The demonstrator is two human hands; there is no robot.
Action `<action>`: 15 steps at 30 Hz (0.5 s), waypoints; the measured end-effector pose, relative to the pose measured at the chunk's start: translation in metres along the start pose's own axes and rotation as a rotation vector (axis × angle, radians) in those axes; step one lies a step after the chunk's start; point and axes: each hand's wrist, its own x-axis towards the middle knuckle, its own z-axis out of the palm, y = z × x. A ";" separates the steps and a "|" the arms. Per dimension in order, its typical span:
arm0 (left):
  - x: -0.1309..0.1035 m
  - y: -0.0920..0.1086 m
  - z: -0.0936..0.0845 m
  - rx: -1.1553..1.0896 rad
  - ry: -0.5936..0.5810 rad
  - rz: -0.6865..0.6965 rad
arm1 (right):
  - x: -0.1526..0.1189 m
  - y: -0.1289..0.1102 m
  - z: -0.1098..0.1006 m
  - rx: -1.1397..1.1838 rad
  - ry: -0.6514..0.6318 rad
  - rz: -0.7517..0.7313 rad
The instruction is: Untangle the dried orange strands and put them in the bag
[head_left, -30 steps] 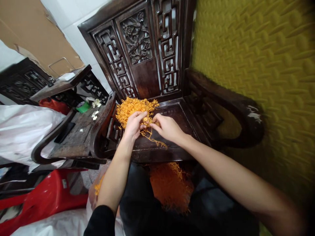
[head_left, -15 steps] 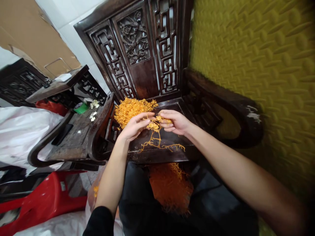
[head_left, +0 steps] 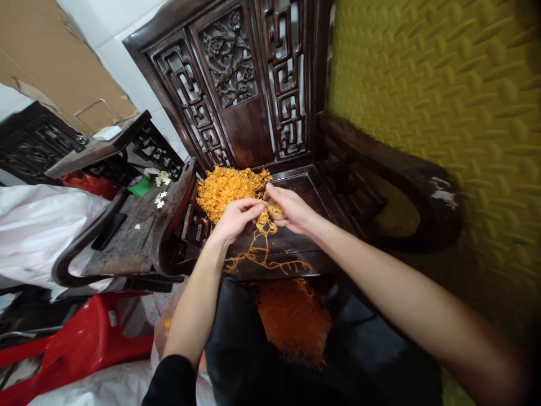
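Note:
Over the seat of a dark carved wooden chair [head_left: 296, 186], my left hand [head_left: 239, 219] and my right hand [head_left: 291, 208] meet, fingertips close together. Both are closed on an orange branching plastic piece [head_left: 265, 225]. Its thin stems fan downward and outward towards the seat's front edge. Just behind my left hand sits a heap of small orange plastic pieces [head_left: 230, 189], against the chair back. Below the seat, between my dark-clad legs, a bundle of orange strands [head_left: 293, 321] shows. My fingers cover the upper end of the held piece.
A curved armrest [head_left: 422, 192] rises at right, by a yellow textured mat [head_left: 435, 84]. At left, another wooden chair [head_left: 122, 248] carries small white pieces [head_left: 160, 198] and a green item [head_left: 140, 185]. A red plastic chair [head_left: 84, 332] and white sacks [head_left: 42, 231] stand at lower left.
The held piece has dropped slightly and swung left, its stems nearer the seat's front edge. My hands have drawn closer together, with the fingers bunched tighter.

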 end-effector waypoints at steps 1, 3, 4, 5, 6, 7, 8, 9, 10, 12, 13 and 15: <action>0.001 -0.001 0.003 -0.004 0.040 0.011 | 0.000 0.003 0.003 -0.051 0.050 -0.026; 0.003 -0.001 0.009 -0.036 0.100 0.013 | -0.001 0.010 0.008 -0.108 0.142 -0.066; 0.004 -0.001 0.012 -0.058 0.123 0.005 | -0.001 0.013 0.010 -0.112 0.184 -0.084; 0.004 -0.002 0.013 -0.081 0.141 -0.009 | -0.002 0.015 0.012 -0.103 0.217 -0.100; 0.005 -0.002 0.015 -0.107 0.159 -0.025 | -0.002 0.016 0.013 -0.085 0.237 -0.115; 0.005 -0.002 0.015 -0.134 0.176 -0.041 | -0.002 0.017 0.013 -0.067 0.242 -0.129; 0.006 -0.002 0.015 -0.161 0.193 -0.054 | -0.003 0.018 0.014 -0.053 0.236 -0.140; 0.006 -0.003 0.015 -0.185 0.206 -0.065 | -0.003 0.018 0.013 -0.047 0.223 -0.148; 0.006 -0.003 0.014 -0.208 0.214 -0.074 | -0.003 0.018 0.013 -0.049 0.209 -0.151; 0.007 -0.004 0.012 -0.243 0.222 -0.094 | -0.004 0.018 0.012 -0.057 0.195 -0.156; 0.008 -0.004 0.011 -0.252 0.221 -0.108 | -0.003 0.018 0.011 -0.051 0.193 -0.162; 0.009 -0.004 0.011 -0.267 0.214 -0.137 | -0.003 0.018 0.009 0.002 0.180 -0.178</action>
